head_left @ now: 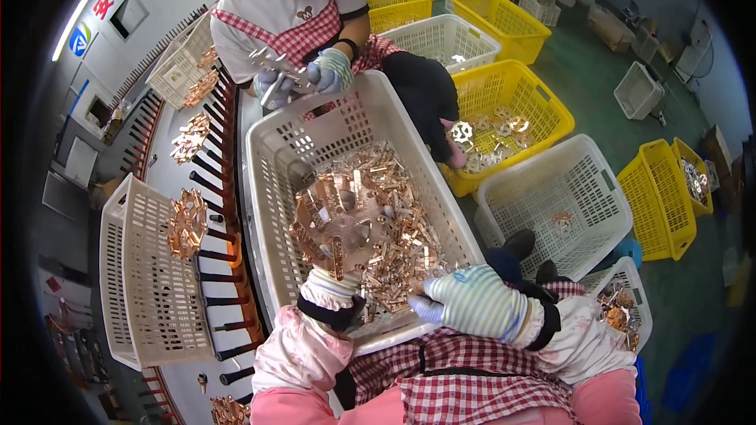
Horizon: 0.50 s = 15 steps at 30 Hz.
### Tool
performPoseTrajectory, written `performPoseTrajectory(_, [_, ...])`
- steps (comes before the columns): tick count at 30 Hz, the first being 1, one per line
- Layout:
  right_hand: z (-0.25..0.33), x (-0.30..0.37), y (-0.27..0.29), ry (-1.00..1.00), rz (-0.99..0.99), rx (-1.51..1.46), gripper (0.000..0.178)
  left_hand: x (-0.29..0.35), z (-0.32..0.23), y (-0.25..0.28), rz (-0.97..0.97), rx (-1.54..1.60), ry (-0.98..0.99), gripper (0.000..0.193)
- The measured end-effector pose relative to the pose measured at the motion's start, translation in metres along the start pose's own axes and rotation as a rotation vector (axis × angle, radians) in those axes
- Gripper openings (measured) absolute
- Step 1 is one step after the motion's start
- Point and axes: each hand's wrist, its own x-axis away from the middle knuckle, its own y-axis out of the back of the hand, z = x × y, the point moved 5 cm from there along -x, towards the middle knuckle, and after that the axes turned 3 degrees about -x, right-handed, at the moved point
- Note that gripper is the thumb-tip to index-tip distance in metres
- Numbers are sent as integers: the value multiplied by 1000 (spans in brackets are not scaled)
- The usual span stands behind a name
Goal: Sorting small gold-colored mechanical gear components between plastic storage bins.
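Observation:
A large white perforated plastic crate (pixel 272 149) stands in front of me, holding a heap of small copper-coloured metal parts (pixel 402 244). My left hand (pixel 331 287), in a striped glove, reaches into it and grips a round copper-coloured metal piece (pixel 358 240) with cut-outs and raised tabs. Most of the left fingers are hidden by that piece. My right hand (pixel 476 301), also gloved, is over the crate's near right corner. Its fingers are drawn together at the edge of the heap; whatever is between them is too small to make out.
Across the crate a co-worker's gloved hands (pixel 327 71) hold silvery metal pieces (pixel 279 71). At left, a table edge lined with black-handled rods (pixel 224 279) carries clusters of copper parts (pixel 187 224) and a white crate (pixel 150 267). Yellow crates (pixel 551 102) and a white crate (pixel 606 212) stand at right.

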Motion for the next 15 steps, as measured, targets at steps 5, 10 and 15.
performPoseTrajectory(5, [-44, -22, -6, -393, 113, -400, 29, -4, 6, -28, -139, -841, -42, 60])
performPoseTrajectory(10, [-95, -32, -5, -707, -201, -1183, 31, -5, 22, -35, -139, 16, 280, 35])
performPoseTrajectory(15, [-90, -35, -18, -822, -114, -1585, 39, -3, 15, -30, 20, -1480, -118, 54])
